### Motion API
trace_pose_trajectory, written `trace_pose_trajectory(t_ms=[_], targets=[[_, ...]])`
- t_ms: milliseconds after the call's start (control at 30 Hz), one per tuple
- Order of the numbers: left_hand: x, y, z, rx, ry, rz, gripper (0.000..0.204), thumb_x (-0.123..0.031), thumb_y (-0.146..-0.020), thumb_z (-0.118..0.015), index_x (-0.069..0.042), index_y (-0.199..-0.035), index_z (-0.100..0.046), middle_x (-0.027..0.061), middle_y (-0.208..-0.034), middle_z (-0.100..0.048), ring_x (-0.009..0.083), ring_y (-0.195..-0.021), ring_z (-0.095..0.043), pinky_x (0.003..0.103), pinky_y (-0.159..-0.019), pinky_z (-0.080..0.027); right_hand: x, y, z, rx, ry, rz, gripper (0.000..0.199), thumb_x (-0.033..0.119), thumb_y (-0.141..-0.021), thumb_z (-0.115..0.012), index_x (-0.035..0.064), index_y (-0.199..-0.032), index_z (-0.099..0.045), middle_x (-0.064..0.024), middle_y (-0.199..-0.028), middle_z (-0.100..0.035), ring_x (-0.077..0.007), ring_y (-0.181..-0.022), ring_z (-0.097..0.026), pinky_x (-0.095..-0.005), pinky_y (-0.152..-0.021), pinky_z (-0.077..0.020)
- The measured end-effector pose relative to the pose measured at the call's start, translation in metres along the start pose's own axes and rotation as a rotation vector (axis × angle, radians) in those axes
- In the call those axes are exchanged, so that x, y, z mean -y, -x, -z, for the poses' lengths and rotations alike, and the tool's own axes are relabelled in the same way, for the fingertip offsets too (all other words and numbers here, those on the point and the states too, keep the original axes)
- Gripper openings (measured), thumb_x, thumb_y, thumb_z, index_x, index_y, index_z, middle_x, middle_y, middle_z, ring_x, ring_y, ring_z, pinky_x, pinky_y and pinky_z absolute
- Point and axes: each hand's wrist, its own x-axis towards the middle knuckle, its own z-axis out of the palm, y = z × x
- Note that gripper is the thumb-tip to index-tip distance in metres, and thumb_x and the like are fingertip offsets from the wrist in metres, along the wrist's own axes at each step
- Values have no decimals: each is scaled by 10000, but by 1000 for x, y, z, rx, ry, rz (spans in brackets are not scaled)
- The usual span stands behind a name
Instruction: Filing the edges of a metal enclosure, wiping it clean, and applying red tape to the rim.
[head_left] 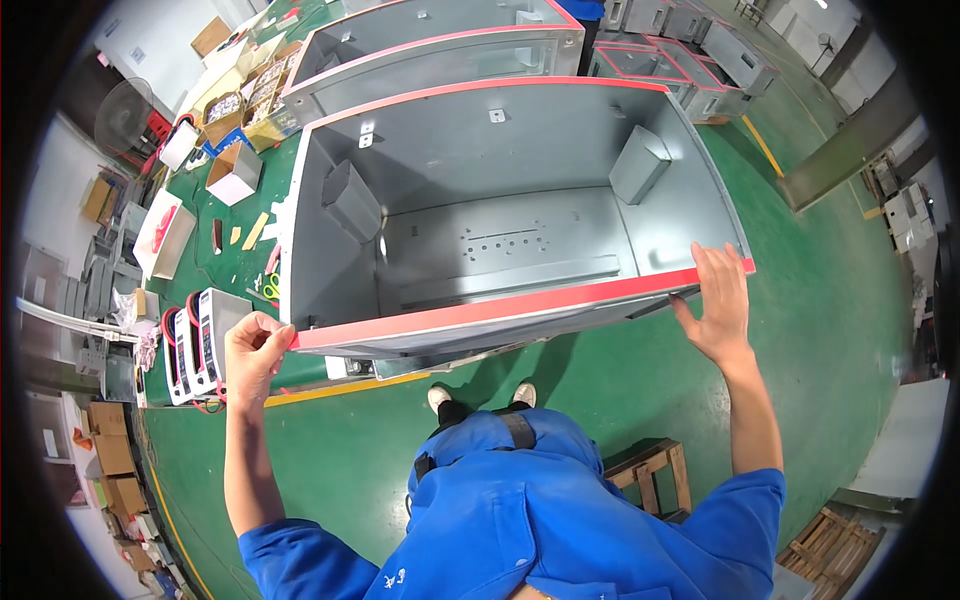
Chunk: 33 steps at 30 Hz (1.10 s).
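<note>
A large open grey metal box [510, 225] lies in front of me, its rim lined with red strip. Along the near rim runs a red strip [530, 304], flat from corner to corner. At the near left corner my left hand [254, 348] pinches the strip's end between thumb and fingers. My right hand [722, 305] lies over the near right corner, fingers stretched across the strip and thumb apart on the outer wall. Inside the box, a grey bracket [640, 165] stands at the right and another [352, 202] at the left; slots and holes mark its bottom.
Behind it sits another grey box [440, 62] with red edging. On the green table to the left are a small carton [234, 172], green-handled scissors [271, 287], boxes of small parts [222, 108] and white devices with red cables [207, 345]. A wooden pallet [655, 475] lies near my right.
</note>
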Motion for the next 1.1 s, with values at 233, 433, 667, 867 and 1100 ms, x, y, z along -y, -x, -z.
trace_pose_trajectory(t_ms=[233,433,667,867,1100], targets=[[2,0,0,1,-12,-4,152,-36,-746,-633,-53,-659,-509,-42,-521,-480,2,-394,-362,155,-356,-232,-1,0,-1,12,-2,2,694,131,-602,-687,0,-1215,-387,-142,-1114,-458,-298,-1060,-435,-473,-971,-295],[0,1,-1,-8,-41,-4,166,-38,-740,-636,-53,-636,-508,-41,-520,-477,5,-402,-379,155,-353,-235,22,-8,-1,17,-16,50,669,193,-651,-665,-11,-1223,-384,-163,-1237,-408,-322,-1168,-373,-494,-992,-251],[-8,2,-6,-44,-64,24,153,-41,-733,-644,-54,-634,-529,-39,-540,-491,4,-422,-388,155,-371,-261,84,-31,-12,10,-118,198,642,284,-698,-632,-9,-1219,-397,-166,-1240,-410,-314,-1168,-382,-495,-985,-260],[-6,1,-4,-19,-32,33,163,-39,-735,-643,-59,-625,-525,-44,-526,-482,2,-424,-389,160,-372,-262,107,-38,-17,42,-134,207,612,245,-649,-662,41,-1184,-446,-159,-1220,-433,-303,-1136,-417,-480,-976,-273],[-9,2,-4,5,-38,34,169,-45,-740,-637,-57,-627,-512,-45,-520,-472,1,-405,-371,154,-363,-250,110,-38,-20,23,-133,199,622,190,-618,-675,44,-1181,-454,-160,-1211,-444,-304,-1121,-431,-474,-975,-275]])
